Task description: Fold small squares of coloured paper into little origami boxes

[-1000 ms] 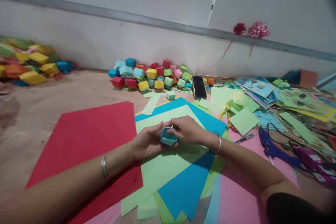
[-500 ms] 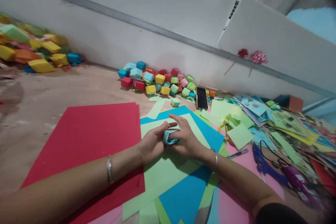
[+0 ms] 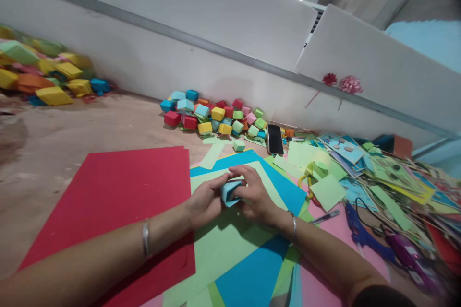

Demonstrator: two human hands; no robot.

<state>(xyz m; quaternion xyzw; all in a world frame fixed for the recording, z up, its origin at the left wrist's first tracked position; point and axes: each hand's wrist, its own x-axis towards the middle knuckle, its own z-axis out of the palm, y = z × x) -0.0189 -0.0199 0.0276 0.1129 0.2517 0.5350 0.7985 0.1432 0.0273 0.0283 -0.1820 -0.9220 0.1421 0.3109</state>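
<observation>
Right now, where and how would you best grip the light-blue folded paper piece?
Probably its outer wall, lightly, from the left: the light-blue paper piece looks hollow and thin-walled, the left hand supports that side, and the right hand covers the other.

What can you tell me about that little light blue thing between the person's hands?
The light blue piece looks like folded paper or thin card, with flat faces and angular edges. It is small and tilted, held in front of the person over a light green sheet. The left hand holds its left side; the right hand's bent fingers touch its right side and hide part of it, so its full shape cannot be told.
</observation>
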